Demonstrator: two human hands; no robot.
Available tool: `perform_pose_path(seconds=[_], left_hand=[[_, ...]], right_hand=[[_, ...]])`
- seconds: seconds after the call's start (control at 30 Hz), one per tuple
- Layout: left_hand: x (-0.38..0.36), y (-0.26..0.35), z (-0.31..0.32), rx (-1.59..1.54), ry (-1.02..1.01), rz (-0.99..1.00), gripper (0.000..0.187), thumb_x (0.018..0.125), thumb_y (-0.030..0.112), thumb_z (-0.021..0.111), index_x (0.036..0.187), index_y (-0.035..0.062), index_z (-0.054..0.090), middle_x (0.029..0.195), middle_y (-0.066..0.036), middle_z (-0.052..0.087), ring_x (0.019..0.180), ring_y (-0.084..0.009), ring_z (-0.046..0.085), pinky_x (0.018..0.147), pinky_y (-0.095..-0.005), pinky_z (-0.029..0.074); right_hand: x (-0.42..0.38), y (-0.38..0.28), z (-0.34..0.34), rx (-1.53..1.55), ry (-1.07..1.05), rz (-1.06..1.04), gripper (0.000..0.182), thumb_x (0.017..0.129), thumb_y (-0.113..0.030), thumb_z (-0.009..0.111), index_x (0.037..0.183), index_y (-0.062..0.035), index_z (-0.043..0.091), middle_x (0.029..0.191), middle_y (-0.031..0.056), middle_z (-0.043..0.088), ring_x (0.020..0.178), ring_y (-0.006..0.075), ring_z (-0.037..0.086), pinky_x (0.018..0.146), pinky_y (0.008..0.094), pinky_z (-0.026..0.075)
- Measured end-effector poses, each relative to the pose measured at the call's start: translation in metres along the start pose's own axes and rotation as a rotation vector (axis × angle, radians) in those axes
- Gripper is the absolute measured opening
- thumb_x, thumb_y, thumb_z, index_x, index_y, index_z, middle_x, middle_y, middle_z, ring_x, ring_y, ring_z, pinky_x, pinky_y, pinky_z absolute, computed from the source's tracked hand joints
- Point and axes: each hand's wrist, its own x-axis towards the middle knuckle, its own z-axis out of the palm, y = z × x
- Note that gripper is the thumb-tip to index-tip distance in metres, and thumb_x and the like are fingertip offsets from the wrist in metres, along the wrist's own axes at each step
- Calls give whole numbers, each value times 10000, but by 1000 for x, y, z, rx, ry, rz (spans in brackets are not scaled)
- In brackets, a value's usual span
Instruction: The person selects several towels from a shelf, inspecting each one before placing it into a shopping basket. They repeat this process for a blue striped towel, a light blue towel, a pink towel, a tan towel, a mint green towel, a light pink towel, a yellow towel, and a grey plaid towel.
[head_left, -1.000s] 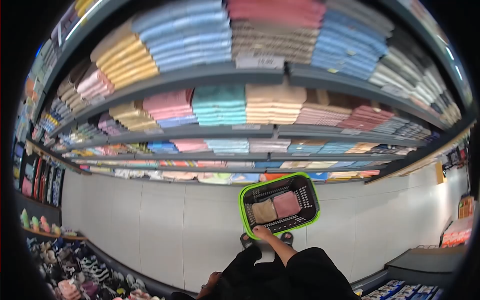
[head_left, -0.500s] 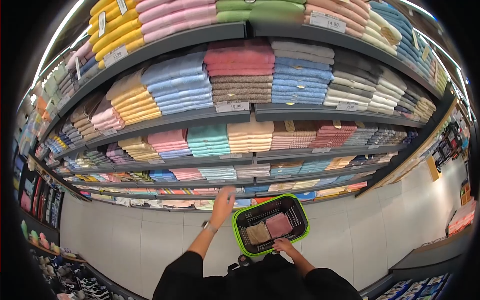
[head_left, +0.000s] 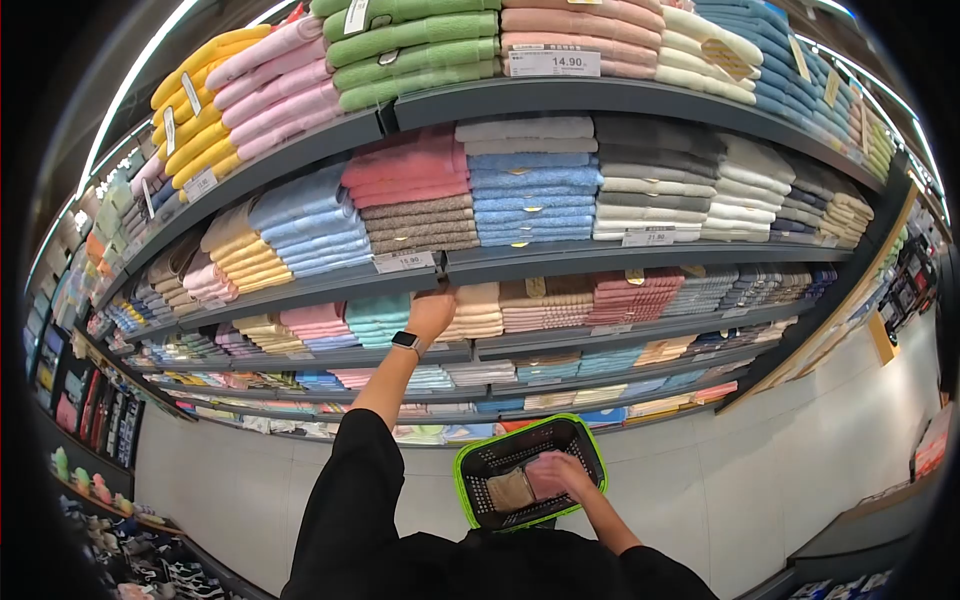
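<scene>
My left hand, with a watch on the wrist, reaches into the third shelf level at the front of the cream towels, beside the teal towels. Its fingertips lie in shadow below the shelf edge, so their grip is hidden. Low in front of me is a black basket with a bright green rim. Inside it are a folded beige towel and a folded pink towel. My right hand is over the pink towel and covers part of it; its fingers are too blurred to read.
Dark shelves hold many stacks of folded towels, with price tags along the edges. Pale tiled floor runs below them. Other displays stand low at the left, and more goods at the far right.
My left hand has moved up and forward from above the floor to the third shelf level. My right hand has gone from the basket's near rim to over the pink towel. The view has shifted.
</scene>
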Motion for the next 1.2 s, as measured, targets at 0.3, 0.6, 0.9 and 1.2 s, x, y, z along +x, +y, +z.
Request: perform_pose_path(seconds=[0.3, 0.6, 0.9, 1.2], left_hand=[[-65, 78, -88, -318, 254, 197, 412, 662, 39, 593, 1069, 27, 529, 989, -118, 603, 879, -282, 569, 764, -388, 440], [-158, 95, -122, -605, 30, 57, 441, 740, 98, 600, 1155, -3, 491, 1214, -170, 495, 1117, -313, 478, 926, -382, 381], [-170, 57, -95, -1900, -150, -858, 431, 892, 122, 517, 1269, -31, 373, 1217, -123, 493, 1067, -171, 514, 886, -290, 437], [-176, 49, -101, -1833, -5, -799, 383, 879, 94, 533, 1226, -21, 419, 1154, -101, 542, 1038, -156, 532, 880, -278, 440]], right_hand=[[73, -136, 123, 729, -479, 26, 545, 932, -381, 344, 1247, 62, 384, 1250, 253, 450, 1169, 326, 454, 1034, 427, 316], [97, -116, 166, 964, -658, -194, 509, 931, -367, 363, 1263, 17, 396, 1237, 183, 492, 1120, 297, 498, 978, 421, 383], [70, -80, 154, 960, -712, -254, 502, 930, -369, 364, 1251, 13, 417, 1214, 161, 516, 1086, 284, 523, 935, 419, 427], [19, -135, 172, 659, -299, -70, 554, 912, -401, 412, 1265, 26, 404, 1207, 156, 523, 1095, 259, 525, 920, 368, 445]])
